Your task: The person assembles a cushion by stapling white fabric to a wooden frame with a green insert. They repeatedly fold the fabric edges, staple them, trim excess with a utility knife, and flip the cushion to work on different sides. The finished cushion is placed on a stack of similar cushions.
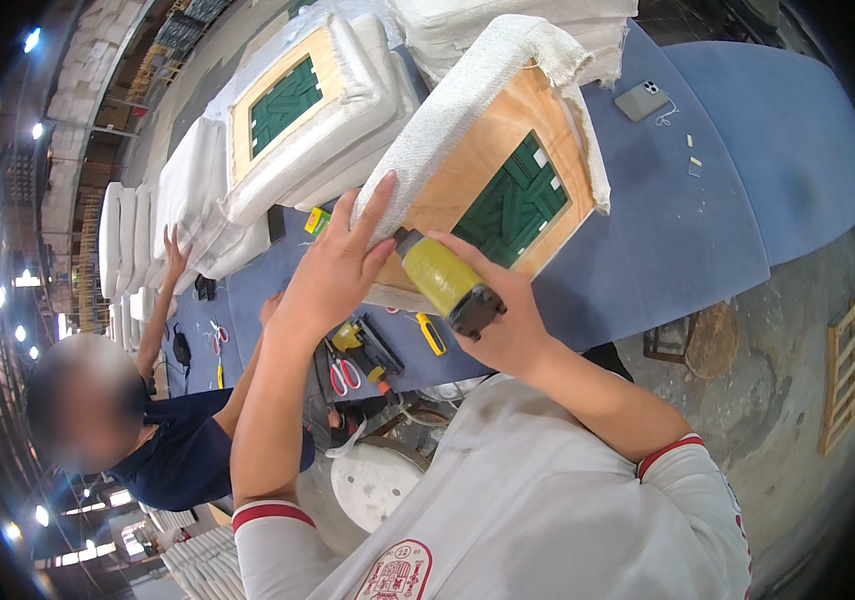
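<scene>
A seat cushion (493,115) with a plywood back, white woven fabric over its edges and green webbing (513,205) in a square opening stands tilted before me. My left hand (330,268) lies against its fabric-covered near-left edge, fingers spread. In my right hand (510,325) is a yellow-green pneumatic staple gun (436,275), gripped around the body. Its nose points at the cushion's lower left edge, close to my left thumb. Whether the nose touches the fabric I cannot tell. My left fingertips rest on the white fabric.
On the blue table (648,250) lie a phone (642,101), red-handled scissors (345,376), a yellow-handled tool (432,334) and another staple gun (373,345). Covered cushions (348,150) are piled at the back left. A co-worker (183,430) reaches over the table at left. A stool (711,340) stands right.
</scene>
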Motion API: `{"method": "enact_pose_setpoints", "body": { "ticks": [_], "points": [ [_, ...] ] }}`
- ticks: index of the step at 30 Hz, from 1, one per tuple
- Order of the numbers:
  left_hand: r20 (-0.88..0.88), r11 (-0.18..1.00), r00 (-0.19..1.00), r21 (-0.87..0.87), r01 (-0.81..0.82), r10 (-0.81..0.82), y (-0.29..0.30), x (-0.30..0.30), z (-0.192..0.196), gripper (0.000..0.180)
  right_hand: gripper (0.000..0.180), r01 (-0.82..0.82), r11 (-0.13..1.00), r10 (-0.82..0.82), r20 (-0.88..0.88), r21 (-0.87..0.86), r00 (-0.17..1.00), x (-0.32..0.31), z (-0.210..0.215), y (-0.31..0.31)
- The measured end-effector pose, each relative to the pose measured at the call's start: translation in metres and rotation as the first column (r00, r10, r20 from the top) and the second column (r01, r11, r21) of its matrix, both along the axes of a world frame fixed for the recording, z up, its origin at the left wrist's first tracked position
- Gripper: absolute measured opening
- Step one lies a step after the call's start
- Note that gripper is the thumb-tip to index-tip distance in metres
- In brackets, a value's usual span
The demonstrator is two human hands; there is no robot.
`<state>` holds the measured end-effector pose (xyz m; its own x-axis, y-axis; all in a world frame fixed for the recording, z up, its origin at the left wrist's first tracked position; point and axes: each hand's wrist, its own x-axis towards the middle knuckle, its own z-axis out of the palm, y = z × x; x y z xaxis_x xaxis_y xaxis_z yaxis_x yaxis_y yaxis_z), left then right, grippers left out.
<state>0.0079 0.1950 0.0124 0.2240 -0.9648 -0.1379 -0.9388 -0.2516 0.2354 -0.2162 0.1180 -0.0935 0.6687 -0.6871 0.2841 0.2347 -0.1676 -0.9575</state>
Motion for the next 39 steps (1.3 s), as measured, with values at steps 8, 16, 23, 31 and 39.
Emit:
{"method": "enact_pose_setpoints", "body": {
  "ticks": [8,16,23,31,39],
  "points": [
    [-0.014,1.0,1.0,-0.001,-0.018,0.018,0.003,-0.004,0.001,0.103,0.1,-0.066,0.997,0.068,0.057,-0.029,0.996,0.009,-0.004,0.008],
    [0.033,1.0,0.999,0.031,0.002,-0.003,0.002,-0.006,0.005,0.113,0.096,-0.072,0.985,0.082,0.057,-0.158,0.995,0.014,-0.005,0.013],
    [-0.176,0.996,0.982,-0.068,0.056,-0.067,0.009,0.01,0.018,0.121,0.092,-0.107,0.993,0.11,0.056,-0.054,0.992,0.009,0.0,0.014],
    [-0.024,0.987,0.995,-0.131,-0.094,0.092,0.045,0.003,-0.018,0.117,0.089,-0.029,1.0,0.029,0.0,0.012,1.0,0.005,-0.01,0.008],
    [0.024,0.973,0.998,-0.226,-0.043,0.05,0.053,-0.001,-0.025,0.104,0.098,-0.142,0.99,0.142,-0.015,0.006,0.99,-0.001,-0.007,0.02]
  ]
}}
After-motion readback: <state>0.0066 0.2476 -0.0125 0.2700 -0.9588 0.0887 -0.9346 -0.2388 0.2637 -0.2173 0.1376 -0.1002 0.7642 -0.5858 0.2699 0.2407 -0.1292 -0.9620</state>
